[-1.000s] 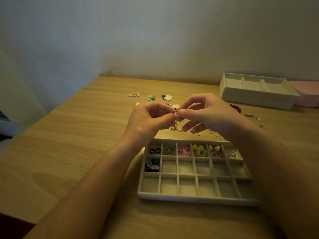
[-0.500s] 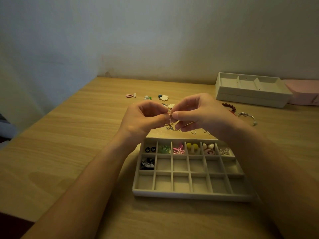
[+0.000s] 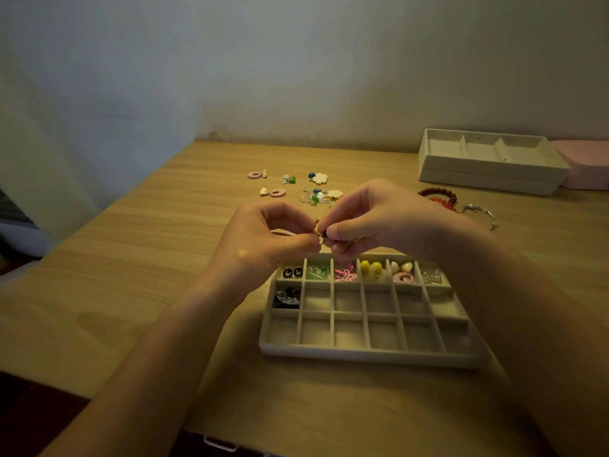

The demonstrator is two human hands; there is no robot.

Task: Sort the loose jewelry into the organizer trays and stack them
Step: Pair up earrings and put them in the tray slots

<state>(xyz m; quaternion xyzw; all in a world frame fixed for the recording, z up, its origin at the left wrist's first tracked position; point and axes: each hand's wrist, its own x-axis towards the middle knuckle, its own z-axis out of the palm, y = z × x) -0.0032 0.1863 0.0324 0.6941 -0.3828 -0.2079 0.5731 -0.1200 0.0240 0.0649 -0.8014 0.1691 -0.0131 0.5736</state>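
Jewelry pinched between left hand and right hand.

Your left hand and right hand pinch one small gold-toned earring between their fingertips, above the far edge of the grid tray. Loose earrings lie beyond on the wooden table, near two stacked trays.
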